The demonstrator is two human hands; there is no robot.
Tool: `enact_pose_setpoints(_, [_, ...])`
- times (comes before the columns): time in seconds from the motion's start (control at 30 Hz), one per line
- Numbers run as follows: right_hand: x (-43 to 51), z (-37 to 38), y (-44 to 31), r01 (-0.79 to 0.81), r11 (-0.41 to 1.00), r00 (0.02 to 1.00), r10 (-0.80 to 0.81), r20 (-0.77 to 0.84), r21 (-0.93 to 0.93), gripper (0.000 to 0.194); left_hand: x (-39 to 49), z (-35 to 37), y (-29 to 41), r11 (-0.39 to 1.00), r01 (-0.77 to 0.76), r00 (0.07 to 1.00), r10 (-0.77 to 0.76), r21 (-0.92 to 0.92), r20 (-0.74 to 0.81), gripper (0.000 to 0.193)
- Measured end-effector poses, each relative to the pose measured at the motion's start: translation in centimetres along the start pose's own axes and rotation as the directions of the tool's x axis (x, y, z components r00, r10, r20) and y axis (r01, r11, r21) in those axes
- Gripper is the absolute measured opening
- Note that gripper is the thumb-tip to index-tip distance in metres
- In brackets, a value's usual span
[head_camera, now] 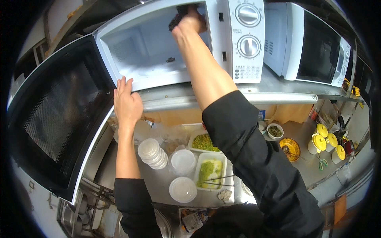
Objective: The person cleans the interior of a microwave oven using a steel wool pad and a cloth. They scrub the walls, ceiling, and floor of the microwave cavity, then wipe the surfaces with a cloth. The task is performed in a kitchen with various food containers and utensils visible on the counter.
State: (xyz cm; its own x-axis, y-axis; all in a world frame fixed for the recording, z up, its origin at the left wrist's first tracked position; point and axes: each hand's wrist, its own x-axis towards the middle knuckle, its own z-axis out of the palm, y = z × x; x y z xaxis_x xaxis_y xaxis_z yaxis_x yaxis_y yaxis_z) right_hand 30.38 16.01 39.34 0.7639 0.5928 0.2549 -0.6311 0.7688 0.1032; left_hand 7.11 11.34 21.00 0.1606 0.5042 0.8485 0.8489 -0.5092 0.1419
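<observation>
A white microwave oven (220, 68) stands on a metal shelf with its door (59, 113) swung wide to the left. My right hand (190, 22) reaches into the cavity at the upper right, around a dark, rough-textured thing (175, 22) that looks like a cloth or scrubber; its far part is hidden in shadow. My left hand (126, 102) rests with fingers apart at the lower left corner of the microwave's front frame, beside the door hinge, holding nothing. A small dark lump (170, 59) lies on the cavity floor.
A second microwave (318, 47) stands to the right. On the metal counter below are stacked round plastic lids (151, 153), a tub with green food and chopsticks (220, 169), a tub of chopped greens (204, 142), a bowl of dark herbs (275, 131), an orange bowl (290, 148), yellow-lidded containers (319, 142) and green-handled scissors (322, 163).
</observation>
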Motion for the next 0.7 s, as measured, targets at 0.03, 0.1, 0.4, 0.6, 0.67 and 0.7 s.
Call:
enact_pose_setpoints(0.03, [1.3,0.1,0.1,0.076,0.995,0.996,-0.072,0.061,-0.057,0.017,0.5,0.2,0.4,1.000,-0.022,1.000,0.022,-0.003,-0.013,0.054])
enact_pose_setpoints(0.1, [2.1,0.0,0.8,0.058,0.997,0.997,-0.055,0.055,-0.056,0.015,0.4,0.3,0.6,1.000,-0.012,1.000,0.012,-0.010,-0.010,0.054])
enact_pose_setpoints(0.4, [-0.3,0.9,-0.5,-0.259,0.966,0.965,0.257,-0.057,-0.021,0.009,-0.5,-0.1,-0.1,0.999,0.049,0.999,-0.048,-0.015,0.021,0.056])
enact_pose_setpoints(0.6, [6.3,-0.6,-1.1,-0.390,0.914,0.879,0.406,0.251,-0.114,0.009,1.0,0.3,2.2,0.999,0.015,1.000,-0.015,-0.039,0.018,0.056])
enact_pose_setpoints(0.67, [6.2,-0.9,-0.4,-0.474,0.871,0.831,0.491,0.259,-0.132,0.015,0.9,0.3,1.9,1.000,0.019,1.000,-0.018,-0.025,0.022,0.056])
enact_pose_setpoints(0.7, [0.1,-1.9,2.4,-0.508,0.837,0.840,0.534,0.099,-0.205,0.014,-1.2,-0.5,-0.9,0.997,0.078,0.996,-0.079,0.021,0.040,0.056])
